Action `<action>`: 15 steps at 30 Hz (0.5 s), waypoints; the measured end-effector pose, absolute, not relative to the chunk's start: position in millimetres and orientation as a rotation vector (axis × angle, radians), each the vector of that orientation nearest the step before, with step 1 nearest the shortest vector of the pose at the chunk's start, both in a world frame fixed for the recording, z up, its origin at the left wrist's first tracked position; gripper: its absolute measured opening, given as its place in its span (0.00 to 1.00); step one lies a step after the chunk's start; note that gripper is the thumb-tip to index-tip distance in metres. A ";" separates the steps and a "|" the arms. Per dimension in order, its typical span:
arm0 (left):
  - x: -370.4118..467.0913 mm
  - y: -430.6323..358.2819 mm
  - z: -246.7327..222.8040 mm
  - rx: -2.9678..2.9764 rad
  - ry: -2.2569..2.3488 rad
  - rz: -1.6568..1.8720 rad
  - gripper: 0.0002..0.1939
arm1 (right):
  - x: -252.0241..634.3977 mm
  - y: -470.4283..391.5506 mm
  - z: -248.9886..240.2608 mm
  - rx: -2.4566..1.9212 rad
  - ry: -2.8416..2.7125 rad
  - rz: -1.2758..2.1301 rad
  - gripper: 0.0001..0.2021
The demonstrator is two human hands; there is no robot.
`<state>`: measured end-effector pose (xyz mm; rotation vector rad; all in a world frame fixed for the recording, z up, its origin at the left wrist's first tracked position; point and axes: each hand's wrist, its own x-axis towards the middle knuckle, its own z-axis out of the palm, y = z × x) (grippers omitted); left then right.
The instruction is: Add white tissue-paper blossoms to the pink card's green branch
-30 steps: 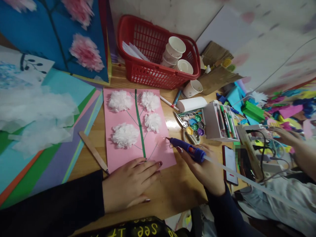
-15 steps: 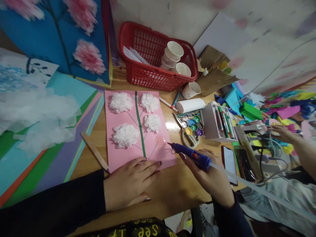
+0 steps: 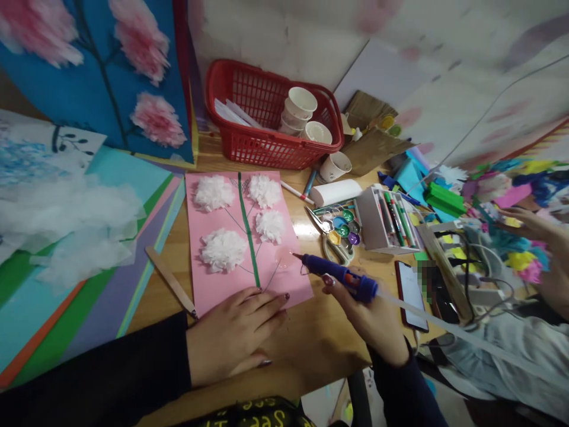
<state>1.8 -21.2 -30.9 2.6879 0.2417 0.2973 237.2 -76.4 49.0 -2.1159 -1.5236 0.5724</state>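
A pink sheet of paper (image 3: 231, 225) lies on the table, with a green stem (image 3: 247, 228) drawn down it and several white tissue-paper flowers, one a large flower (image 3: 223, 250) at lower left. My left hand (image 3: 240, 332) rests flat on the sheet's lower edge, fingers stretched out. In my right hand (image 3: 373, 317) is a blue hot glue gun (image 3: 340, 276), a long clear glue stick trailing from its back. Its tip points at a shiny patch of glue (image 3: 287, 259) on the paper's right side; whether it touches I cannot tell.
A red basket (image 3: 267, 148) with paper cups stands behind. To the right are a paint palette (image 3: 344, 225), a marker box (image 3: 386, 222), a phone (image 3: 411, 296) and a power strip with cables. A wooden stick (image 3: 169, 279) and coloured paper lie left. Another person's hand (image 3: 540, 237) is far right.
The view has shifted slightly. The glue gun's tip has moved a little left, closer to the glue patch. My left hand stays on the paper; the other person's hand has shifted.
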 end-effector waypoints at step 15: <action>0.6 -20.6 -34.4 2.765 0.192 0.231 0.34 | 232.7 -66.8 52.6 -2.031 -1.536 0.901 0.15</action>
